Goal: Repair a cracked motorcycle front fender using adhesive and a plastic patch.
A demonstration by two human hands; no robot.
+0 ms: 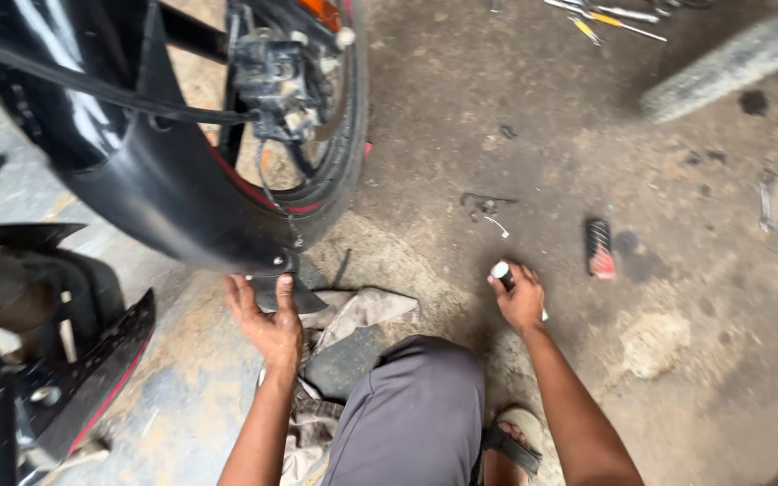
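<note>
Socket tool (502, 274) points up-left in right hand's (522, 301) closed grip; left hand (267, 319) open under mudguard (182, 207).

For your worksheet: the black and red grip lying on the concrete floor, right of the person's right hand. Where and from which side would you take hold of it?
Probably across the middle of the black and red grip, from above. It lies flat and long on the floor, so its two long sides are free, with nothing close around it.

My left hand (267, 319) reaches up, open, with its fingers on the lower tip of the black mudguard (182, 202), a glossy curved shell hugging the wheel above the concrete floor. My right hand (520, 297) is closed round a small dark tool (502, 273) with a pale round end, held upright just above the floor.
</note>
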